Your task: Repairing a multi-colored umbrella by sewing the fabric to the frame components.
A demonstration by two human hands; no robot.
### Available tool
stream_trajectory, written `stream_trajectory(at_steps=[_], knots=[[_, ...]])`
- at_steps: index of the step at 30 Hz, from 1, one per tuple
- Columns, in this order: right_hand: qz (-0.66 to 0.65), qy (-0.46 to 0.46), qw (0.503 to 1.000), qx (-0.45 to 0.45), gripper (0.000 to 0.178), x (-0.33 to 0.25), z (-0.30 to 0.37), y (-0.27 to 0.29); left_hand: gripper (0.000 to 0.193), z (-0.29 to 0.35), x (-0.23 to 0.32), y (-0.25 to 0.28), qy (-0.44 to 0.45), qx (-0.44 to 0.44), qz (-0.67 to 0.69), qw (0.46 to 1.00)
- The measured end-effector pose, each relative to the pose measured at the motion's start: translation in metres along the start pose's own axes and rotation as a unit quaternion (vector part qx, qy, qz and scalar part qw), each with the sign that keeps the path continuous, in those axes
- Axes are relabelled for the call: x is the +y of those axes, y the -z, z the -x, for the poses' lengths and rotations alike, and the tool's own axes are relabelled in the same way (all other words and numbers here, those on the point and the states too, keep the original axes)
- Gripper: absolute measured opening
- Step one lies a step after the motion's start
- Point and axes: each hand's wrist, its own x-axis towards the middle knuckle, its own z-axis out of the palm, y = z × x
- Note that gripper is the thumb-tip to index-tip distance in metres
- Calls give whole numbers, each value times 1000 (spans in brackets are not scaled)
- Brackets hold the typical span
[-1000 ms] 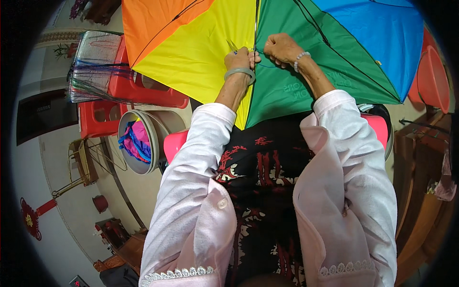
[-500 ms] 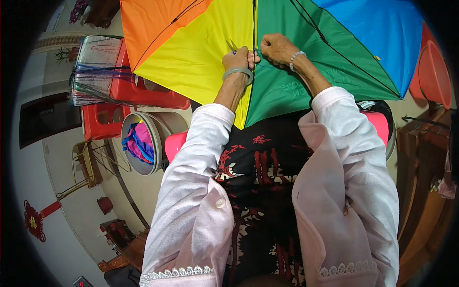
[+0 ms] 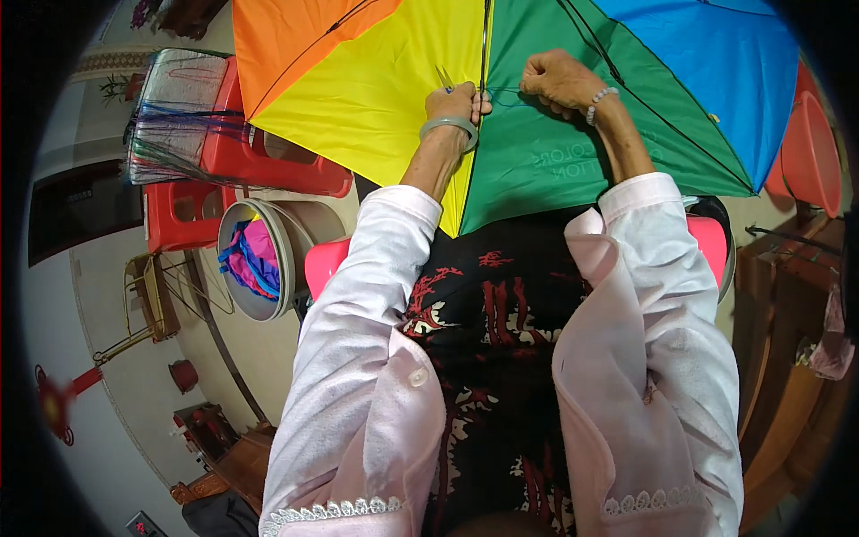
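An open umbrella canopy (image 3: 573, 152) with orange, yellow, green and blue panels spreads in front of me, its inner side with dark ribs showing. My left hand (image 3: 455, 105) is closed at the dark rib (image 3: 485, 54) along the yellow-green seam. A pair of small scissors (image 3: 444, 77) sticks up out of that fist, blades away from me; the handles are hidden in the fingers. Over the green panel, my right hand (image 3: 562, 82) is closed in a pinch. A thin dark thread (image 3: 506, 89) runs between the two hands; its end is hidden in the right fingers.
Left of me, a pale bucket (image 3: 284, 259) holds bundled pink and blue cloth (image 3: 250, 259). Red plastic stools (image 3: 277, 166) stand beyond it, with a bundle of thin rods and silvery packing (image 3: 174, 121) on top. A red basin (image 3: 810, 157) and brown wooden furniture (image 3: 769, 340) are at right.
My right hand has moved rightward away from the rib, and more thread shows between the hands. The left hand stays at the rib with the scissors. The whole view has shifted slightly.
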Motion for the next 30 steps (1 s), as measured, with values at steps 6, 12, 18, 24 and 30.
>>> stream_trajectory(at_steps=[6,12,18,24,30], knots=[[-1,179,978,107,14,23,-24,-36,12,6,1,-6,-10,47,55,997],[70,121,985,96,12,17,-19,-28,12,5,-1,0,-6,48,97,994],[243,24,965,101,12,6,-7,-3,12,4,-1,3,-4,26,101,995],[289,24,949,124,16,10,-8,-7,12,9,5,1,11,19,107,994],[275,68,950,132,12,14,-10,-9,10,3,2,5,-7,-8,92,996]])
